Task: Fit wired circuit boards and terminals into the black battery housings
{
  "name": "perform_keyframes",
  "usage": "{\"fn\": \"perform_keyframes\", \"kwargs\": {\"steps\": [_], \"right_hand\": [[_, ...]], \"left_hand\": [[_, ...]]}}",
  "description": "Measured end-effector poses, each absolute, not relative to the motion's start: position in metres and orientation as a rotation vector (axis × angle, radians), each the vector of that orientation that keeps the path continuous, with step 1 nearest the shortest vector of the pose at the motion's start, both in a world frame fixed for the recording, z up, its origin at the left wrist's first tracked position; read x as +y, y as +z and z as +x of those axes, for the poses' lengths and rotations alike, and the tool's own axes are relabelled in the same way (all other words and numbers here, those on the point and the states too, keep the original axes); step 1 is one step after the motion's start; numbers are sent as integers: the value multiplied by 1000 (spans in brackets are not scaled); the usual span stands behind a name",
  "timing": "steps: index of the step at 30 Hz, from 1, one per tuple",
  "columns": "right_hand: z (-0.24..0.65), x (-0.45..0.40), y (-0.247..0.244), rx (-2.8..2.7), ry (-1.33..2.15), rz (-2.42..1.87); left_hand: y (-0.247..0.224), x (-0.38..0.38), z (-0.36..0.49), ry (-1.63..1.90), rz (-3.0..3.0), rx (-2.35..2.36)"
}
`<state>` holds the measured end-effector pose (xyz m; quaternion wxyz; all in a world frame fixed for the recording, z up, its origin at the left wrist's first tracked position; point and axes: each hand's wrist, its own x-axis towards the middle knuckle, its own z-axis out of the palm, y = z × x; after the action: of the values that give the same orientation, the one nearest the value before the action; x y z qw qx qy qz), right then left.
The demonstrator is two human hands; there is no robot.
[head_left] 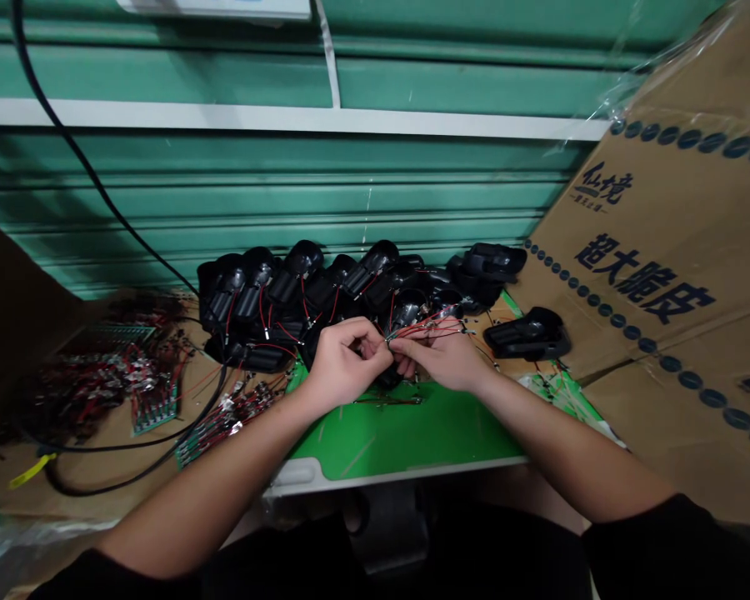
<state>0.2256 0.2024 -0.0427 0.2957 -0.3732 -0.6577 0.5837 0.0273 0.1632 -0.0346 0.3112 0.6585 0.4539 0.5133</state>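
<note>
Above the green board (406,433), both my hands meet fingertip to fingertip. My left hand (353,360) is closed in a pinch on the near end of a small bundle of thin wires. My right hand (441,357) is closed around the same red and dark wires (434,323), which fan out to the right over its fingers. The exact piece between the fingertips is too small to make out. Just behind my hands are several black plastic housings (303,260) with red wires. A few thin wired parts (391,401) lie on the board below my hands.
Wired circuit strips (156,408) and tangled red and black wires (81,387) are heaped at the left. A black cable (100,187) hangs down and loops there. One black housing (528,333) lies at the right, beside large cardboard boxes (681,250). A green slatted wall (225,200) stands behind.
</note>
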Motion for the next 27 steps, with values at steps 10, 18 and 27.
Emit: {"fn": "perform_keyframes", "kwargs": {"steps": [10, 18, 27], "right_hand": [[226, 201, -40, -1735, 1613, -990], [225, 203, -36, -1606, 1722, -973], [228, 205, -23, -1573, 1724, -1013]], "left_hand": [[-34, 160, 26, 1400, 1995, 1226], [-33, 161, 22, 1429, 2172, 1146], [-34, 165, 21, 1628, 2065, 1117]]}}
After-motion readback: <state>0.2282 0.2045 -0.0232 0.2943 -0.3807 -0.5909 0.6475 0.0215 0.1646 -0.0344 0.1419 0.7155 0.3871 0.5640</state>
